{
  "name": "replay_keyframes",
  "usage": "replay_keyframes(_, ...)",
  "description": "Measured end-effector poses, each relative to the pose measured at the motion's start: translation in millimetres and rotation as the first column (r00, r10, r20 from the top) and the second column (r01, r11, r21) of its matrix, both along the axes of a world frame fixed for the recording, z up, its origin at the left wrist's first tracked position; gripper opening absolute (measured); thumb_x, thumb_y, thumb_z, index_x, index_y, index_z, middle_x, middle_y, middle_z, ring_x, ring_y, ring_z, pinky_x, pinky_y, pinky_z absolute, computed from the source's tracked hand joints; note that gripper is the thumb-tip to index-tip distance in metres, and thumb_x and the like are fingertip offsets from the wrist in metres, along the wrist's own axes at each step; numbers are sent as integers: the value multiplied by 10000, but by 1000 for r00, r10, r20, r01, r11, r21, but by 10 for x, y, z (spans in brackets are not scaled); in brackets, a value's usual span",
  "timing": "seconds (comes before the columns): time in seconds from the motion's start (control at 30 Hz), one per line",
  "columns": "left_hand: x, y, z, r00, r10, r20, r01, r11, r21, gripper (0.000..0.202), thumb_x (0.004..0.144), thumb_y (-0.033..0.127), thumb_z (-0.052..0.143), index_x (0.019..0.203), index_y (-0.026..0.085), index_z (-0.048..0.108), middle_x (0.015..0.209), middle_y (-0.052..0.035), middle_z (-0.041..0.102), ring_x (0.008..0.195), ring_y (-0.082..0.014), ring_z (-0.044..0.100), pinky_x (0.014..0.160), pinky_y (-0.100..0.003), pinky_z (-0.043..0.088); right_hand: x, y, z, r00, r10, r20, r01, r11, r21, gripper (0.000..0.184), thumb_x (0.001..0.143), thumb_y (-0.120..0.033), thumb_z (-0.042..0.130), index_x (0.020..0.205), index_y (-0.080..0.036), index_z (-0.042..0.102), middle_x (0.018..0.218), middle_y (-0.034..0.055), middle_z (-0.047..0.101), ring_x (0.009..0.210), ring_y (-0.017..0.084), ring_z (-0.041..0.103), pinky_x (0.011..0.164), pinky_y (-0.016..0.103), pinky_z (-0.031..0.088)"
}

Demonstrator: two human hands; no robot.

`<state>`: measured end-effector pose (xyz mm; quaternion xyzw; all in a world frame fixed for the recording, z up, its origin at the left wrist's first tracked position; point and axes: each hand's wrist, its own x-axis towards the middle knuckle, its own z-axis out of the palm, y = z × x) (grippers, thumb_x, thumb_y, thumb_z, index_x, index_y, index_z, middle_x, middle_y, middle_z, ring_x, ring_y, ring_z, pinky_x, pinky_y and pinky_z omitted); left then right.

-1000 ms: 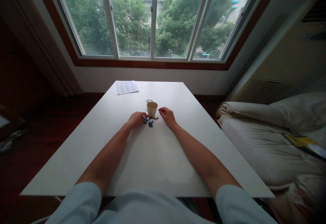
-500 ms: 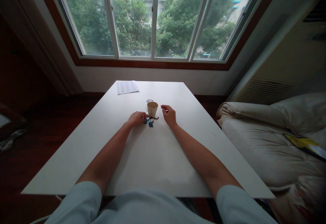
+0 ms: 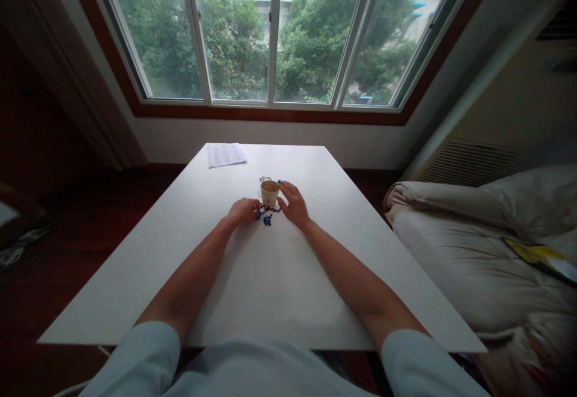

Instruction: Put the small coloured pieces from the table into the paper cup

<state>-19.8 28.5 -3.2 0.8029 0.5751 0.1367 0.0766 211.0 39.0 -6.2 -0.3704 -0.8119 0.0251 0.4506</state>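
A beige cup (image 3: pixel 269 195) stands upright near the middle of the white table. In front of it lie dark red and blue beads (image 3: pixel 267 220), seemingly on a string, though they are too small to make out well. My left hand (image 3: pixel 244 210) rests at the left end of the beads, its fingers closed on them. To the cup's right is my right hand (image 3: pixel 295 206), with thumb and fingers apart and the fingertips near the rim. A tiny blue spot shows at those fingertips; whether they touch the cup I cannot tell.
Behind the cup lies a small, thin, dark looped item (image 3: pixel 265 178). Papers (image 3: pixel 226 155) sit at the table's far left corner. A padded sofa (image 3: pixel 451 252) stands along the right, and a window (image 3: pixel 270 42) is beyond the table (image 3: pixel 288 289).
My right hand has shifted left toward the cup, and its fingers have spread from a pinch. The left hand stays nearly still at the beads.
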Motion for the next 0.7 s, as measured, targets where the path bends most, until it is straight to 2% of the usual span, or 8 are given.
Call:
replay_keyframes(0.07, 15, -11, 23, 1000, -6, 15, 6, 1000, 7, 170, 781, 272, 592, 883, 256, 727, 860, -34, 714, 736, -171, 607, 638, -256, 377, -4, 1, 5, 1000, 19, 24, -18, 1000, -8, 493, 956, -298, 476, 1449, -277, 468, 1509, 32, 445, 1423, 253, 347, 1197, 498, 313)
replay_keyframes(0.2, 49, -49, 97, 993, -51, 106, 43, 996, 77, 173, 809, 268, 574, 876, 237, 730, 797, -27, 696, 691, -153, 585, 652, -252, 382, 23, 25, -12, 1000, 24, 8, -24, 1000, -4, 397, 953, -298, 484, 1339, -273, 573, 1526, 38, 411, 1440, 253, 319, 1185, 497, 326)
replay_keyframes(0.37, 72, -95, 183, 959, -65, 277, 24, 989, 147, 178, 814, 301, 592, 903, 216, 720, 714, -1, 648, 641, -127, 536, 626, -234, 367, 147, 128, -95, 977, -142, -156, 140, 990, -23, 292, 957, -294, 462, 1172, -237, 652, 1431, 90, 487, 1349, 262, 419, 1138, 504, 378)
replay_keyframes(0.47, 95, -102, 207, 906, -58, 419, -11, 987, 162, 208, 820, 327, 592, 936, 200, 707, 654, 23, 594, 603, -106, 494, 602, -219, 361, 211, 216, -165, 948, -224, -228, 211, 974, -78, 263, 938, -290, 463, 1089, -228, 669, 1329, 104, 541, 1269, 264, 472, 1037, 490, 476)
replay_keyframes(0.53, 135, -87, 202, 846, -52, 530, -32, 988, 148, 222, 821, 343, 593, 946, 192, 696, 629, 35, 559, 585, -95, 475, 584, -209, 363, 230, 263, -204, 930, -240, -277, 216, 969, -117, 254, 922, -283, 466, 1051, -217, 675, 1281, 117, 553, 1206, 261, 504, 915, 442, 549)
replay_keyframes(0.6, 195, -51, 179, 749, -29, 662, -62, 992, 114, 231, 818, 363, 598, 942, 185, 680, 618, 40, 529, 568, -88, 462, 559, -202, 364, 234, 292, -230, 920, -243, -308, 207, 968, -144, 244, 905, -274, 476, 1020, -206, 681, 1244, 128, 559, 1158, 260, 522, 823, 404, 576)
replay_keyframes(0.7, 295, 28, 129, 502, 44, 864, -109, 994, 13, 269, 828, 400, 586, 961, 172, 642, 646, 37, 513, 541, -78, 442, 519, -200, 365, 225, 304, -246, 921, -240, -308, 194, 966, -173, 233, 886, -261, 489, 989, -199, 689, 1199, 132, 567, 1115, 261, 531, 774, 390, 578)
